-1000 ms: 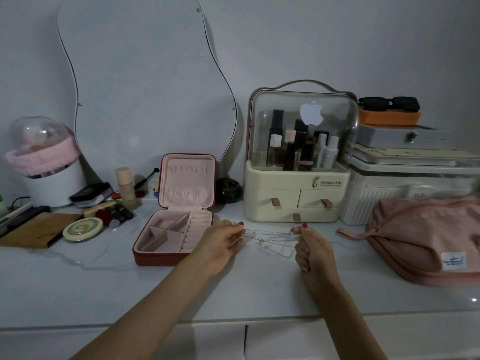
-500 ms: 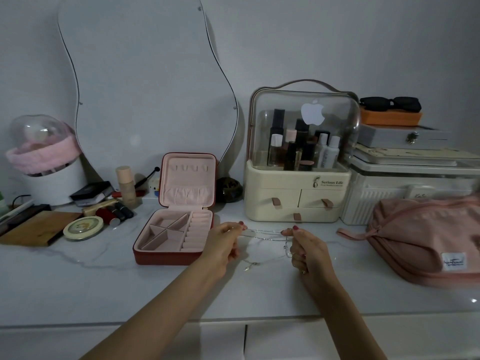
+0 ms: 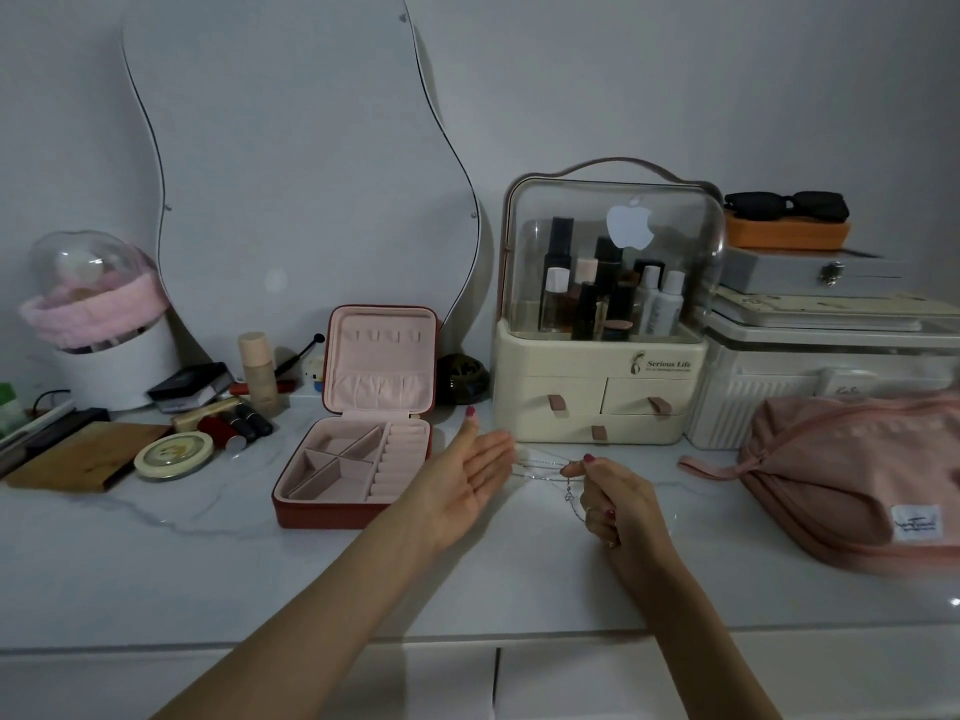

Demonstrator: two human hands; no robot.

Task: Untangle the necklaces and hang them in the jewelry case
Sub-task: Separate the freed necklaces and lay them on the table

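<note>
Near the middle of the marble countertop (image 3: 156, 537), the right hand (image 3: 613, 498) pinches the thin silver necklaces (image 3: 543, 467) between thumb and forefinger, while the left hand (image 3: 470, 478) is spread flat, palm up, fingers straight, its fingertips at the chains' far end; I cannot tell whether they touch. The chains stretch between the two hands just above the surface, a small pendant (image 3: 569, 495) dangling below the right thumb. They look feather-light, limp and slippery, easy to knot or kink; I would take them by the clasp ends or pendant, never tug mid-strand. Just left of the hands, the red jewelry case (image 3: 332, 514) stands open, its pink compartments and ring rolls holding nothing visible, the lid's hooks (image 3: 384, 336) bare. Behind the hands, a cream cosmetics organizer (image 3: 597, 397) shows bottles under its clear dome, drawers closed. At the right edge lies a pink pouch (image 3: 852, 480), zipped as far as I can see.
</note>
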